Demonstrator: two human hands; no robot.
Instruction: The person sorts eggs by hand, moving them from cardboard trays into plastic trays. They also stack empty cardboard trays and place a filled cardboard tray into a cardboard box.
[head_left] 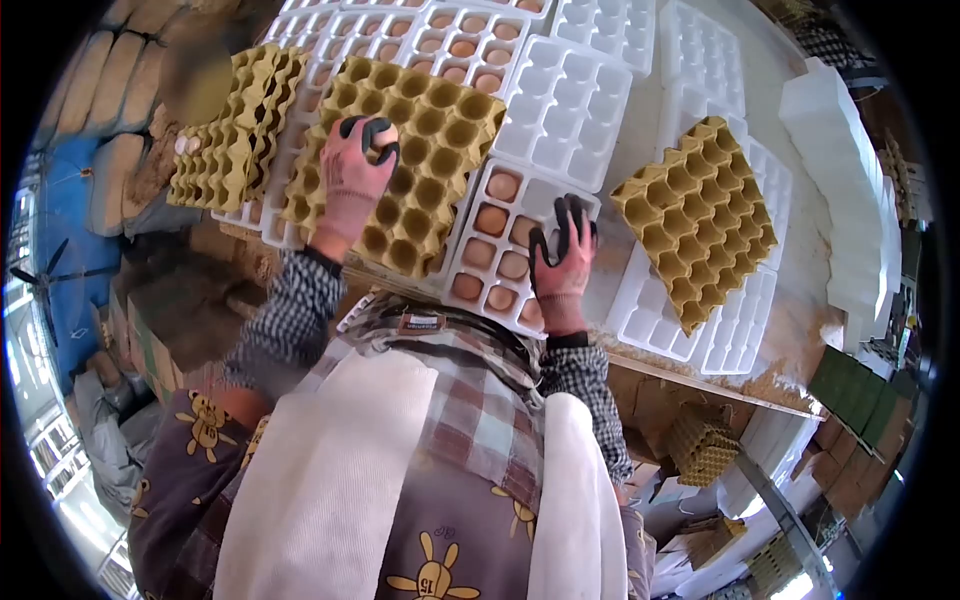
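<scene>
My left hand (358,172), in a pink glove with dark fingertips, is closed round an egg (382,140) above a brown pulp egg tray (432,118). The cups of that tray that I can see hold no eggs. Over the right side of a white plastic egg tray (478,212) is my right hand (566,262), gloved the same way, its thumb and fingers apart. Several brown eggs sit in this tray, one brown egg (491,219) among them in its left column. The right hand hides some of the tray's cups.
White trays filled with eggs (463,48) lie at the back. An eggless white tray (562,110) adjoins them. A tilted brown pulp tray (700,222) rests on white trays at right. More pulp trays (240,130) stand at left, and a white stack (840,180) at far right.
</scene>
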